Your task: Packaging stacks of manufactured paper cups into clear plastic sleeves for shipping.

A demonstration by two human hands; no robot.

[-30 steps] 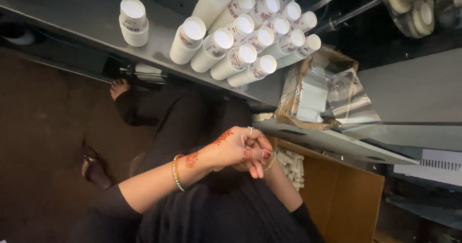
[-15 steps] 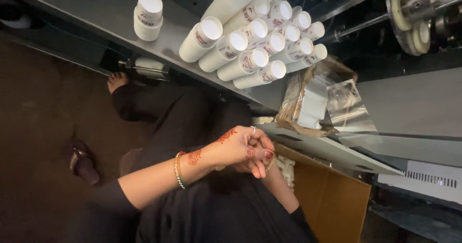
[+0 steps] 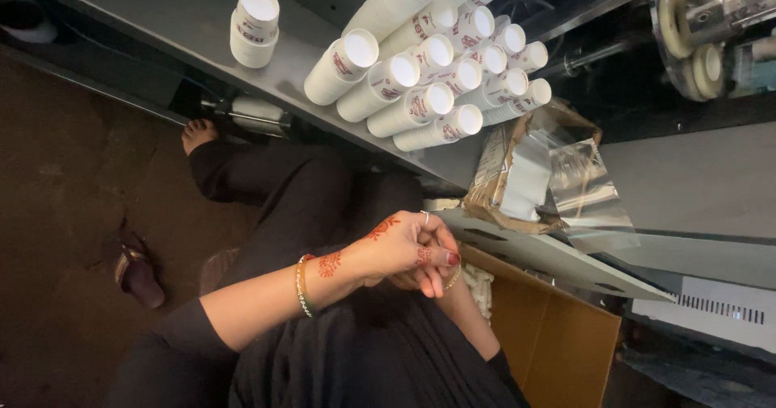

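Henna-patterned, my left hand (image 3: 396, 250) lies curled over my right hand (image 3: 424, 277), both clasped empty above my lap. White paper cup stacks (image 3: 428, 85) lie well apart on the grey metal shelf (image 3: 186, 28).

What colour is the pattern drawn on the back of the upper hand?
Reddish-brown, on the left hand with the thin wrist bangle; head view shows it.

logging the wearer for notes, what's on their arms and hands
Left hand: reddish henna patterns on the back and wrist, a ring on one of the fingers, dark red nail polish, thin gold and green bangles. Black sleeves on both arms. Right hand, mostly hidden, shows a thin bracelet.
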